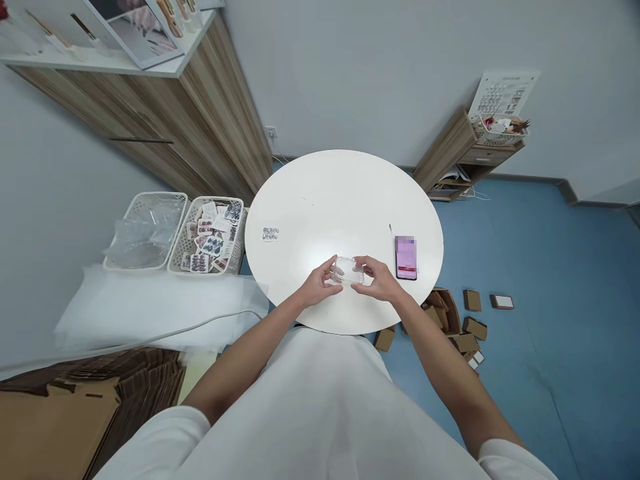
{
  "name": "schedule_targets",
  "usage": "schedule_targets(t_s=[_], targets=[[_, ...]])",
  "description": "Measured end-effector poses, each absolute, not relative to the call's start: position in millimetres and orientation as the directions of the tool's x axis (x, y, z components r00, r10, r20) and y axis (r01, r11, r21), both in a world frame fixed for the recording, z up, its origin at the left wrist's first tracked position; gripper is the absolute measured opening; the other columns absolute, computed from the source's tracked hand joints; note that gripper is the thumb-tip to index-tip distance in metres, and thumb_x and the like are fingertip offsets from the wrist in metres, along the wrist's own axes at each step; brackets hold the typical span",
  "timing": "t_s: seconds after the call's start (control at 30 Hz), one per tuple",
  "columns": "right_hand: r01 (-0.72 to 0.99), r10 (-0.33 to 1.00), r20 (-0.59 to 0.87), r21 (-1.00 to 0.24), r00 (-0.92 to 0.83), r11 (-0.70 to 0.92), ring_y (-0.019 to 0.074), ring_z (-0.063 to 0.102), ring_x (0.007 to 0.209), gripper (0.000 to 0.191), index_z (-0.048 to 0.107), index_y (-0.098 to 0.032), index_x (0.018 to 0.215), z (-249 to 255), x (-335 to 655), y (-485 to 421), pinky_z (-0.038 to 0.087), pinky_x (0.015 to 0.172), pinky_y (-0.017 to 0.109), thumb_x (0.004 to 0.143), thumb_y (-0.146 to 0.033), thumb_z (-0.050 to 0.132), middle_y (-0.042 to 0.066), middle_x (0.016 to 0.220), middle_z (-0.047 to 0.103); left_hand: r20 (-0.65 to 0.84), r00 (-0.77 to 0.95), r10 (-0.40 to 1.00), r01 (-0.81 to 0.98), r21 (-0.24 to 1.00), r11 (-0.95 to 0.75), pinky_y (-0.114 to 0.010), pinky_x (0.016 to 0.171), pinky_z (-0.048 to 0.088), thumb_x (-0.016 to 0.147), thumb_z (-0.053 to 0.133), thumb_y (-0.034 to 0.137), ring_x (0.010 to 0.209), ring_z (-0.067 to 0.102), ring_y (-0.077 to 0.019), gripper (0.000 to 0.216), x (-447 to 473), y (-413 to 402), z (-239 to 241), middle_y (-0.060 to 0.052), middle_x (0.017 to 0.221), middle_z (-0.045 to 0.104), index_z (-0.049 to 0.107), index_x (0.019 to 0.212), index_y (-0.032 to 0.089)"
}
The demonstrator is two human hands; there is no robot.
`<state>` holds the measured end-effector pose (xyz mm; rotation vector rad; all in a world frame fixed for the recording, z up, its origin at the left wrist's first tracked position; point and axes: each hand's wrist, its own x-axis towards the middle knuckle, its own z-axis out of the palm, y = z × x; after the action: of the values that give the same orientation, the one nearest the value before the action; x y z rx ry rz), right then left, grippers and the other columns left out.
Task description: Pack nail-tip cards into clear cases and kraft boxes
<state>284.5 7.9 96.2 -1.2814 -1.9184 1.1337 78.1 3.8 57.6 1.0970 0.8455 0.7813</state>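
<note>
Clear plastic case [349,270], pinched at each end by the fingers of the left hand [319,285] and right hand [381,281] over the near part of the white table [340,193], a grip that seemingly keeps its faces unobstructed; phone [405,257] lies apart at right.

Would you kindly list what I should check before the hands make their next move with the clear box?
1. Both the left hand and the right hand grip the clear box: ok.
2. The clear box is above the table, inside its rim: ok.
3. Its lid open or shut: cannot tell.
4. The phone lies apart from the right hand: ok.
5. The nail sheet lies flat, apart from the left hand: ok.
</note>
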Motion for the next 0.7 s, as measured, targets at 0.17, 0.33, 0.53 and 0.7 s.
schedule_targets(t_s=[0.17, 0.33, 0.53, 0.7], targets=[[0.471, 0.92, 0.032, -0.852, -0.39, 0.229, 0.022, 0.051, 0.106, 0.04, 0.051, -0.021, 0.095, 94.8, 286.6, 11.5, 0.045, 0.087, 0.037, 0.06, -0.03, 0.066, 0.008, 0.114, 0.053, -0.305, 0.434, 0.848, -0.108, 0.917, 0.384, -0.031, 0.073, 0.047, 0.068, 0.066, 0.03, 0.077, 0.055, -0.0111, 0.056, 74.4, 2.6, 59.6, -0.003, 0.093, 0.054, 0.047, 0.121, 0.025], [0.475, 0.919, 0.023, -0.851, -0.393, 0.224, 0.0224, 0.05, 0.109, 0.04, 0.05, -0.02, 0.096, 90.0, 288.0, 10.8, 0.044, 0.088, 0.037, 0.061, -0.031, 0.066, 0.01, 0.117, 0.052, -0.351, 0.415, 0.84, -0.135, 0.889, 0.438, -0.033, 0.072, 0.046, 0.067, 0.068, 0.031, 0.067, 0.056, -0.0092, 0.051, 69.8, 3.0, 59.4, -0.002, 0.083, 0.056, 0.052, 0.114, 0.021], [0.53, 0.902, 0.061, -0.791, -0.428, 0.305, 0.0249, 0.047, 0.114, 0.044, 0.05, -0.02, 0.1, 90.4, 289.5, 10.6, 0.043, 0.09, 0.039, 0.061, -0.035, 0.067, 0.011, 0.119, 0.052, -0.395, 0.413, 0.82, -0.12, 0.869, 0.479, -0.035, 0.075, 0.047, 0.066, 0.069, 0.029, 0.069, 0.058, -0.0104, 0.047, 68.8, 3.0, 56.2, -0.001, 0.08, 0.057, 0.054, 0.11, 0.019], [0.575, 0.877, 0.048, -0.738, -0.478, 0.354, 0.0264, 0.048, 0.113, 0.049, 0.05, -0.021, 0.104, 91.9, 291.8, 7.8, 0.042, 0.089, 0.042, 0.063, -0.042, 0.067, 0.011, 0.125, 0.049, -0.446, 0.353, 0.823, -0.059, 0.867, 0.495, -0.035, 0.076, 0.048, 0.066, 0.069, 0.032, 0.069, 0.06, -0.0114, 0.036, 73.4, 5.3, 50.5, -0.004, 0.082, 0.061, 0.06, 0.096, 0.015]])
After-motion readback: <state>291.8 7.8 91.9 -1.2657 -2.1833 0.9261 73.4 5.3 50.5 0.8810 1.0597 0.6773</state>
